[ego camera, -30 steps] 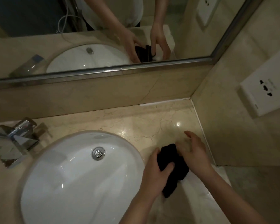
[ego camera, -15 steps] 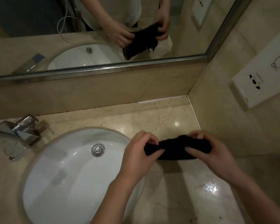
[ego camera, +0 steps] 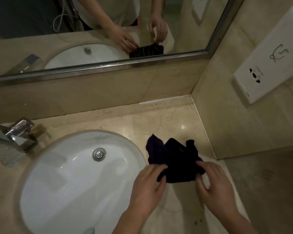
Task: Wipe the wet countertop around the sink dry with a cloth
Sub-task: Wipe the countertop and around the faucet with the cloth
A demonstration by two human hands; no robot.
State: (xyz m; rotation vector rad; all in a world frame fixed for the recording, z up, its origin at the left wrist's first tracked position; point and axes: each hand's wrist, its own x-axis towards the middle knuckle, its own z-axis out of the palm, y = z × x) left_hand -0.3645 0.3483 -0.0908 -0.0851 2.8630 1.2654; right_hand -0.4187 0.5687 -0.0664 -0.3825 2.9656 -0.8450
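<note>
The left grip point(ego camera: 148, 184) and the right grip point(ego camera: 215, 184) each pinch the near edge of the dark cloth point(ego camera: 173, 160). The cloth lies on the bench point(ego camera: 167, 119), at 3 o'clock from the sink point(ego camera: 61, 174).

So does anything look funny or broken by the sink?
A few water drops sit on the countertop beside the faucet. A white sealant strip at the back wall joint looks patchy. Both hands hold the dark cloth; nothing else stands out.
</note>
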